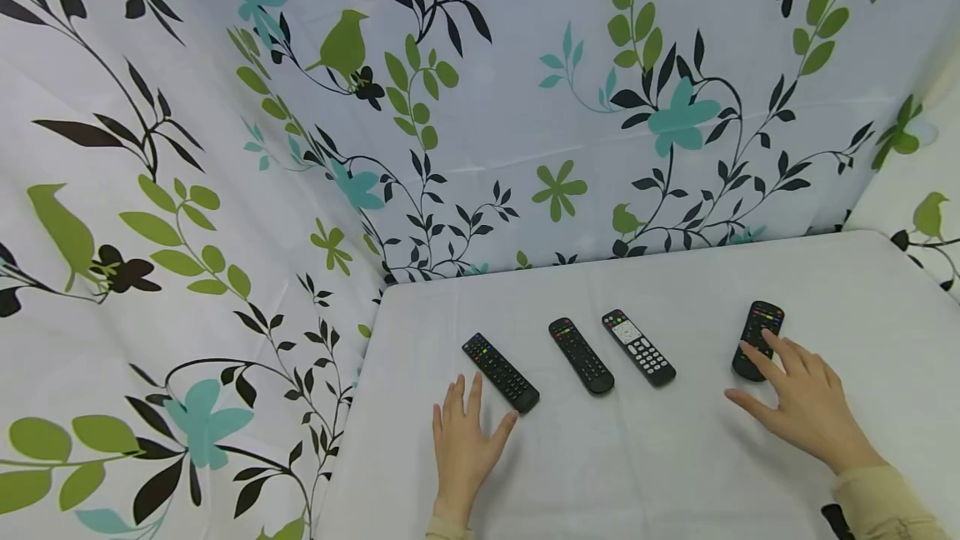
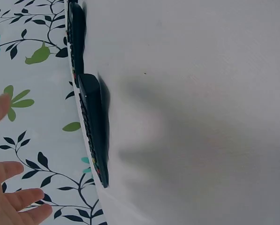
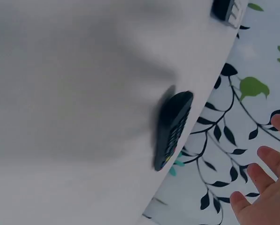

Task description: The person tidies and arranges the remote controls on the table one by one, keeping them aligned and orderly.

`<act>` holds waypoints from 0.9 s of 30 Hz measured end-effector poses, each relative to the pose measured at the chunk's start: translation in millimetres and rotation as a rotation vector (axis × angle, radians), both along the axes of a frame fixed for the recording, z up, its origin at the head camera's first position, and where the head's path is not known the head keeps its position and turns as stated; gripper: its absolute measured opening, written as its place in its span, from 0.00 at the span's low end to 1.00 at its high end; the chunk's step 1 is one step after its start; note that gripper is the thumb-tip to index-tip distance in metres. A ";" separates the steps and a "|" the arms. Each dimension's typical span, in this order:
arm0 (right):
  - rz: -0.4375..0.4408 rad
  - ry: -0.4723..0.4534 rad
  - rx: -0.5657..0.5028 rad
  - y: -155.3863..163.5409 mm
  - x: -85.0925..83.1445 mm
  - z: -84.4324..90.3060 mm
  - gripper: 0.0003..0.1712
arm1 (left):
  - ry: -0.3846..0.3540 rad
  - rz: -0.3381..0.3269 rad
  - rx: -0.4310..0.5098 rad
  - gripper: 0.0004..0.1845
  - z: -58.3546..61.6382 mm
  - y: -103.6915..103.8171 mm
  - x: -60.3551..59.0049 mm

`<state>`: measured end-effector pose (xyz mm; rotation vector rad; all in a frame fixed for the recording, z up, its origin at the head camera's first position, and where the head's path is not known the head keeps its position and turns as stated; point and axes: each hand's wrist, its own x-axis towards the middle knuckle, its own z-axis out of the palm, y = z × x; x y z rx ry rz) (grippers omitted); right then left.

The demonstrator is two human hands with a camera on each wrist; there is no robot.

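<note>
Four remotes (image 1: 500, 372) on table (image 1: 675, 473), hands (image 1: 462, 442) alongside.

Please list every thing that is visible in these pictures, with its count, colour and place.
remote controls: four, black, in a row on the table; leftmost, second, third with pale keys, rightmost
table: one, white cloth cover
curtain: white with green, teal and black plants and birds, behind and left of the table
left hand: flat on the table, thumb beside the leftmost remote
right hand: open, fingertips at the rightmost remote
</note>
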<state>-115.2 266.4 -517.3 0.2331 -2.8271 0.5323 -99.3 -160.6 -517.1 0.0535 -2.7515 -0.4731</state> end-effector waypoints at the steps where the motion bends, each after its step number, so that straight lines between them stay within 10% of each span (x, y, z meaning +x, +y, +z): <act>1: 0.020 0.020 -0.008 -6.1 -3.6 2.9 0.44 | -0.002 0.005 0.015 0.42 0.2 0.1 -0.4; 9: 0.166 0.097 -0.055 -63.4 -32.3 19.5 0.35 | -0.021 0.012 0.102 0.39 -1.3 0.7 -4.4; 27: 0.448 -0.144 -0.288 -175.5 -75.3 18.7 0.34 | -0.117 0.012 0.524 0.37 -18.9 7.0 -28.2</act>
